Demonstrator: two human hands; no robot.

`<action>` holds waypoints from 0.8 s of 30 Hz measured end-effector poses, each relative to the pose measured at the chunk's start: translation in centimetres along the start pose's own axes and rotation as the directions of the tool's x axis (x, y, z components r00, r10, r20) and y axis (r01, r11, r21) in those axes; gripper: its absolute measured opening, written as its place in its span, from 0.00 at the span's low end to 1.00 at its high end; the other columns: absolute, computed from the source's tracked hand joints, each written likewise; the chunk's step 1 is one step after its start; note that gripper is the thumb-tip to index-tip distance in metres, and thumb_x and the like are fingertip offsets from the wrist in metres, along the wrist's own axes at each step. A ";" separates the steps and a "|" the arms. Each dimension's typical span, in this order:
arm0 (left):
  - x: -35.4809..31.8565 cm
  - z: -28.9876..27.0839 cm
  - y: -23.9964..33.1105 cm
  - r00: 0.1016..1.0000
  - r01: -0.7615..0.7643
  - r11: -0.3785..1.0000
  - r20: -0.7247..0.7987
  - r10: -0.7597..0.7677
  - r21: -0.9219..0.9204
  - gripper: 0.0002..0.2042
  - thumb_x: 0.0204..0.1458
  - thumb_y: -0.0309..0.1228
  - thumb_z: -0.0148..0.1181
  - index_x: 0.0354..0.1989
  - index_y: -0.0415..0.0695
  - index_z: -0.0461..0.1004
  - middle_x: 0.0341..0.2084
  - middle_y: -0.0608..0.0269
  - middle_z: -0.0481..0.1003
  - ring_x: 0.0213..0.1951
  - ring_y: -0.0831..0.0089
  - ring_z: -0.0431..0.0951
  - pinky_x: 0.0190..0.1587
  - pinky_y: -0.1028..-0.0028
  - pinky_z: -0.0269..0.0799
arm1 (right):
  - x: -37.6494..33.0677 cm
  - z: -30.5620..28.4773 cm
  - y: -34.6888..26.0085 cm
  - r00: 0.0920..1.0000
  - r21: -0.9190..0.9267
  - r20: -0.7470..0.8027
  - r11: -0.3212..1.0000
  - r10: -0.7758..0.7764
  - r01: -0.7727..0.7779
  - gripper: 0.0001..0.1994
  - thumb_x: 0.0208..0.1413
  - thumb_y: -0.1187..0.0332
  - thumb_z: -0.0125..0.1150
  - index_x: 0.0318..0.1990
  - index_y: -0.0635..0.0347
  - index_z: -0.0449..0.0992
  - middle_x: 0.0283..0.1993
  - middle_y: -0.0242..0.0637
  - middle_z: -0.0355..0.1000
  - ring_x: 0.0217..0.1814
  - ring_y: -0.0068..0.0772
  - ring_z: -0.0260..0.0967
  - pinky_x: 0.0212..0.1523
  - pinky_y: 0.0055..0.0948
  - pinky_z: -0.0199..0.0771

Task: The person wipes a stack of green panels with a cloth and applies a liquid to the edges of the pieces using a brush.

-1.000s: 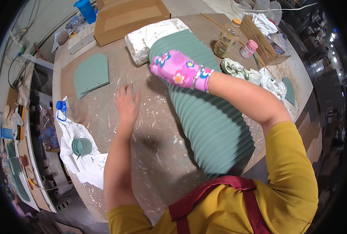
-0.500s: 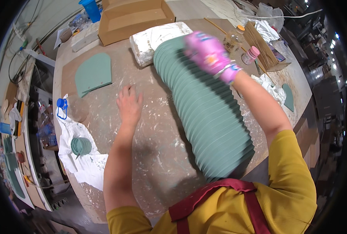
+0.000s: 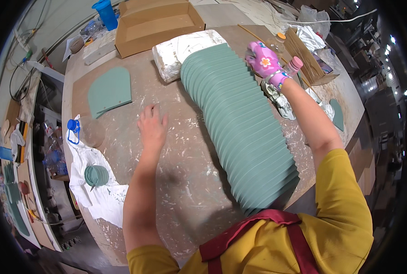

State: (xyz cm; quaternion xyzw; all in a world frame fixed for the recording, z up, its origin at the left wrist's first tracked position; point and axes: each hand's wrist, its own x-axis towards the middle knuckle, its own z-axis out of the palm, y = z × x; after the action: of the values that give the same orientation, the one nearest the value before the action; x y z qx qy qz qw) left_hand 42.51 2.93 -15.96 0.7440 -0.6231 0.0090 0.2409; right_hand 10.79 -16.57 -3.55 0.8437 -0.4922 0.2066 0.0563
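Note:
A long row of thin green sheets [image 3: 244, 132], leaning closely one on another, runs from near my body to a white wrapped block [image 3: 169, 61] at the far end. My right hand [image 3: 265, 61], in a pink flowered glove, is over the right side of the row's far end. Its fingers are curled; whatever they may hold is hidden. My bare left hand [image 3: 152, 125] rests on the brown board [image 3: 180, 169] left of the row, fingers loosely stretched and holding nothing. Beyond it lie flat green arched pieces [image 3: 109, 91].
At the left, a white cloth [image 3: 91, 155] carries a coil of green strips [image 3: 96, 176] beside a clear jug with a blue cap [image 3: 74, 125]. A cardboard box [image 3: 160, 25] stands at the back. Right of the row are a pink-capped bottle [image 3: 294, 66] and crumpled cloth [image 3: 281, 100].
My gloved right hand has moved right, from above the far end of the row to its right edge. My left hand stays nearly in place.

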 end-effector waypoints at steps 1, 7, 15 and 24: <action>0.0 -0.3 0.0 1.000 -0.009 1.000 -0.012 0.009 0.004 0.20 0.53 0.37 0.57 0.53 0.43 0.70 0.51 0.57 0.67 0.54 0.56 0.66 0.54 0.57 0.60 | 0.1 0.1 0.0 1.000 0.001 -0.001 1.000 -0.004 0.004 0.08 0.53 0.67 0.57 0.36 0.60 0.69 0.38 0.48 0.69 0.39 0.54 0.71 0.39 0.45 0.73; -0.1 0.6 -0.8 1.000 -0.018 1.000 -0.009 0.018 -0.002 0.21 0.53 0.38 0.58 0.54 0.44 0.69 0.52 0.58 0.66 0.55 0.57 0.65 0.55 0.57 0.59 | 0.9 0.6 -12.0 0.881 0.571 0.052 0.737 -0.471 0.360 0.13 0.54 0.67 0.59 0.48 0.54 0.72 0.41 0.34 0.73 0.39 0.33 0.74 0.39 0.33 0.76; -0.3 0.1 -0.5 1.000 -0.014 1.000 0.006 0.014 -0.003 0.21 0.53 0.38 0.57 0.54 0.44 0.69 0.53 0.57 0.66 0.56 0.57 0.64 0.55 0.55 0.58 | 2.7 1.0 -8.1 0.963 0.099 -0.002 0.958 -0.270 0.269 0.10 0.57 0.64 0.51 0.36 0.62 0.70 0.29 0.47 0.72 0.30 0.47 0.73 0.32 0.42 0.73; -0.4 0.7 -0.9 0.997 -0.043 0.998 -0.059 0.046 0.035 0.19 0.53 0.38 0.57 0.52 0.43 0.70 0.50 0.56 0.68 0.52 0.55 0.67 0.52 0.57 0.62 | 1.0 -2.2 -7.8 0.977 0.301 0.097 0.941 -0.192 0.155 0.14 0.50 0.71 0.61 0.44 0.62 0.69 0.42 0.46 0.71 0.44 0.51 0.71 0.45 0.42 0.71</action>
State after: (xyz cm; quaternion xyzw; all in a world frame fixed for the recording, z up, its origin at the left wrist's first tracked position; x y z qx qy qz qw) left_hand 43.10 3.12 -16.99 0.7334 -0.6318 0.0473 0.2464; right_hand 17.27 -12.78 -0.34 0.8942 -0.3824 0.2179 -0.0818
